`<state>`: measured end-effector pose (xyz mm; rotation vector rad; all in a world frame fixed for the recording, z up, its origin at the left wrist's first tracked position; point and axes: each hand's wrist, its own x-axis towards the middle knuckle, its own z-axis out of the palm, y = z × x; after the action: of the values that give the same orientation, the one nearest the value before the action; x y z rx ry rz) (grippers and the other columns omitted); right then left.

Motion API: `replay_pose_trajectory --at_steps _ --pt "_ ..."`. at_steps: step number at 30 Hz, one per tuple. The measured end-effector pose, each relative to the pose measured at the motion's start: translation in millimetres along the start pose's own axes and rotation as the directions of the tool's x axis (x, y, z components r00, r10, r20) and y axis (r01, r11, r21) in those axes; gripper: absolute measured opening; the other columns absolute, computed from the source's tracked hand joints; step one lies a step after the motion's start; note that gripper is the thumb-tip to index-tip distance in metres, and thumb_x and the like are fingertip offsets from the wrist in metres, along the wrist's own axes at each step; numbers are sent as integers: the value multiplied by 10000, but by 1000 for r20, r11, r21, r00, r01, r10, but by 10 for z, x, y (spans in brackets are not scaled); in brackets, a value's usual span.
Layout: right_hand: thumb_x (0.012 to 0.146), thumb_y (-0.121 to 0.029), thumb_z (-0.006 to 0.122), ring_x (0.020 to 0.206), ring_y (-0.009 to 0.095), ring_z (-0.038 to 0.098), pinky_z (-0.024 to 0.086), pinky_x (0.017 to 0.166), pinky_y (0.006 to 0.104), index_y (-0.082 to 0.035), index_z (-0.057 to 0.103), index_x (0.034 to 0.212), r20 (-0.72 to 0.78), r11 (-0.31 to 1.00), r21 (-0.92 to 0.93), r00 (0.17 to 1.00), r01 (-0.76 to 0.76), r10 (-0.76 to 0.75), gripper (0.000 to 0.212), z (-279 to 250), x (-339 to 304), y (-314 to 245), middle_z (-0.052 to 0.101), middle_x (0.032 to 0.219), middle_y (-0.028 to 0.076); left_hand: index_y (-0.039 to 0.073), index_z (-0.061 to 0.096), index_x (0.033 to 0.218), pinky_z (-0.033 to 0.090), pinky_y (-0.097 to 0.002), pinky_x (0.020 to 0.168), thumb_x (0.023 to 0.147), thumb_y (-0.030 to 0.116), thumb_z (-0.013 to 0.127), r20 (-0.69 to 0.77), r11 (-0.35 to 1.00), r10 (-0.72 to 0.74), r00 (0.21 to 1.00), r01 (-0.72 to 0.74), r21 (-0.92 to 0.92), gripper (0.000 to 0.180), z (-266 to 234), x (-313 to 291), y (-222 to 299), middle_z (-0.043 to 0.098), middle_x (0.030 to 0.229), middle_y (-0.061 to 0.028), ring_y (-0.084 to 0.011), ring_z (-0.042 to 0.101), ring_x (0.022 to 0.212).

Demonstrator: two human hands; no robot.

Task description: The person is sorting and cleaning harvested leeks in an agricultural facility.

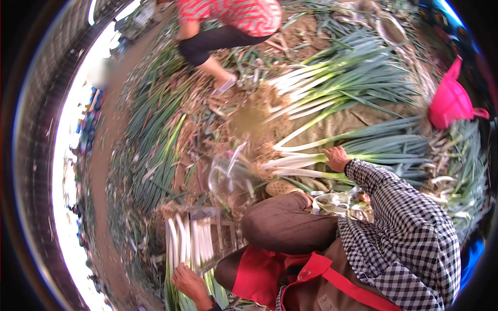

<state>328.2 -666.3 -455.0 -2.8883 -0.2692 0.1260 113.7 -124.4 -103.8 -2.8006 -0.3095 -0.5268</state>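
Observation:
At the lower left, a bundle of long green onions (182,236) with clean white stems stands beside my knee, against a low metal frame (223,230). My left hand (189,282) is closed around the stems where white turns to green. To the right, my right hand (337,158) reaches across a row of green onions (384,150) laid on the ground with their roots pointing left. Its fingers are apart, resting on the pale stems. Another large pile of green onions (347,72) lies beyond, roots also toward the left.
A pink bag (450,101) stands at the right edge. Several loose green onions (158,135) and dry leaves cover the ground at left. Clear plastic (228,176) lies near my brown shoe (282,187). At the far side, a person in a red-and-white top (233,18) bends over.

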Motion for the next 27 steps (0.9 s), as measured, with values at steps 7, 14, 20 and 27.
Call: replay_pose_trajectory --at_steps 7,14,20,27 --pt "850 -148 528 879 263 625 480 741 416 -115 626 1046 -12 942 -325 996 82 -91 221 193 384 351 652 988 81 33 617 1122 432 -481 908 859 169 641 13 990 -135 991 135 -36 297 -168 -356 -43 635 1010 -189 -370 592 988" --pt "820 -175 679 716 373 620 481 625 492 -37 638 974 -531 871 73 758 486 -378 210 -2801 1092 -1362 625 807 160 -5 577 1240 472 -466 909 907 174 652 -137 766 -63 989 -41 -642 386 80 441 847 654 1119 -214 -391 607 1044" --pt "898 -180 715 827 201 686 546 687 347 10 626 1086 -767 610 111 458 785 -450 281 -5251 121 -3986 651 872 113 -156 315 1426 375 -511 1015 824 243 744 -597 743 -117 794 -329 -583 840 -1372 1468 1499 528 1257 -314 -427 517 1152" --pt "912 -287 728 822 105 602 503 697 267 61 608 995 -919 -270 287 184 919 -350 378 -5851 -974 -5049 640 836 74 -115 389 1360 360 -528 937 817 442 706 -964 973 -214 158 121 -196 840 -2562 1753 560 542 1122 -251 -401 524 974"
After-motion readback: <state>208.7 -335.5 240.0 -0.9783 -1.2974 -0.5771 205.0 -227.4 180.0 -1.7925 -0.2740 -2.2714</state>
